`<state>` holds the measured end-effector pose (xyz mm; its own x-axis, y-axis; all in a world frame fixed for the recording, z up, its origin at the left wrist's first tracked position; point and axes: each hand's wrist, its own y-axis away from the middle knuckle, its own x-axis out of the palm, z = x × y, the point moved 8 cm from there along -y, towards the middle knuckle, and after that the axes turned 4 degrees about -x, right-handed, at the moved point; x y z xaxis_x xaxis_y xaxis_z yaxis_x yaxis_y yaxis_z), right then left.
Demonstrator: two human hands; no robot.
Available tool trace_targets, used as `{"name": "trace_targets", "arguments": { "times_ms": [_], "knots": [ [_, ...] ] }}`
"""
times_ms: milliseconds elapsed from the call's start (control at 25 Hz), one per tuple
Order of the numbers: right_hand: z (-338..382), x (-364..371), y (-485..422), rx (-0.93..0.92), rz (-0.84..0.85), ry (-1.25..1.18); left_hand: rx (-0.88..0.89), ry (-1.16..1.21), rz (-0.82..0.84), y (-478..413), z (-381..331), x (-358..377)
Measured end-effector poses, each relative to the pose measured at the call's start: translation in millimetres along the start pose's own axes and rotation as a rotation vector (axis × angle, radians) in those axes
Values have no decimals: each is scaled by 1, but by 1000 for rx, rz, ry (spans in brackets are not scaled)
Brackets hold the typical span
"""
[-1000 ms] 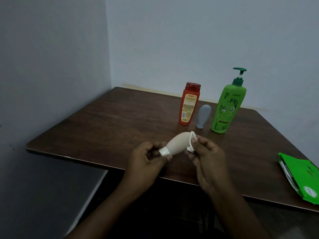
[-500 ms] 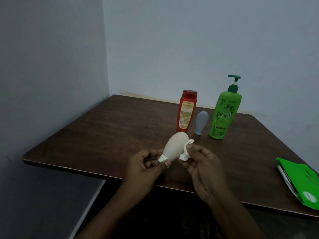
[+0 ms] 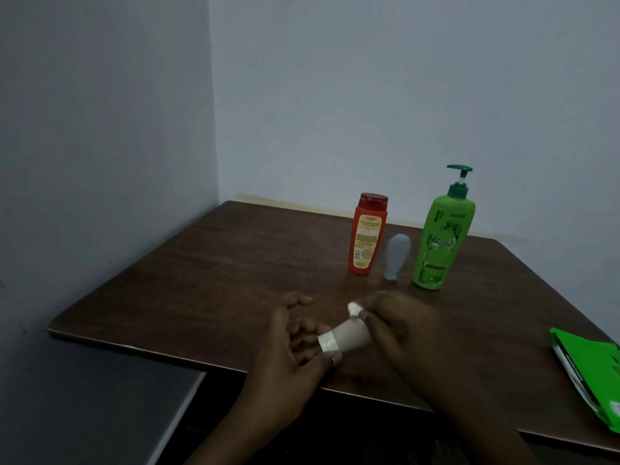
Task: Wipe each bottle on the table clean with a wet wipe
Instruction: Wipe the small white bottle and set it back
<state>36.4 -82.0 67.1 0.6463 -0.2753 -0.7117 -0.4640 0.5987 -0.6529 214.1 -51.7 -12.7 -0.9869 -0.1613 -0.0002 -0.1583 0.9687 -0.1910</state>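
**Over counter's near edge: both hands on cream bottle**

Above the near edge of the counter (image 3: 218, 280), the left hand (image 3: 295, 344) pinches the cream bottle (image 3: 352, 335) at its white cap (image 3: 328, 344), thumb under the cap and fingers behind. The bottle lies roughly level, cap pointing left. The right hand (image 3: 402, 330) curls over the bottle's wide end, with the wet wipe (image 3: 355, 309) bunched under its fingertips against the bottle.

Standing upright further back are a red bottle (image 3: 367, 234), a small grey bottle (image 3: 397, 253) and a green pump bottle (image 3: 443, 239), close together in a row. All are opaque, contents hidden. A green wipes pack (image 3: 593, 374) lies at the counter's right edge. The counter is dark wood and sits in a corner of pale walls (image 3: 100, 129). Dim light.
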Motion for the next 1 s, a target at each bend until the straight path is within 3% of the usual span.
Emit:
{"name": "trace_targets", "arguments": {
  "times_ms": [160, 240, 520, 840, 1000],
  "knots": [
    [30, 38, 8, -139, 213, 111, 84, -143, 29, 3, -8, 6],
    [32, 41, 14, -178, 231, 135, 110, -187, 30, 4, -11, 6],
    [-13, -4, 27, 49, 115, -20, 195, -354, 38, 5, -12, 7],
    [-14, -6, 53, 66, 215, -75, 213, -450, 119, 9, -20, 8],
    [-23, -3, 50, 175, 230, -74, 171, -371, 146, 6, -16, 9]
  ]
}}
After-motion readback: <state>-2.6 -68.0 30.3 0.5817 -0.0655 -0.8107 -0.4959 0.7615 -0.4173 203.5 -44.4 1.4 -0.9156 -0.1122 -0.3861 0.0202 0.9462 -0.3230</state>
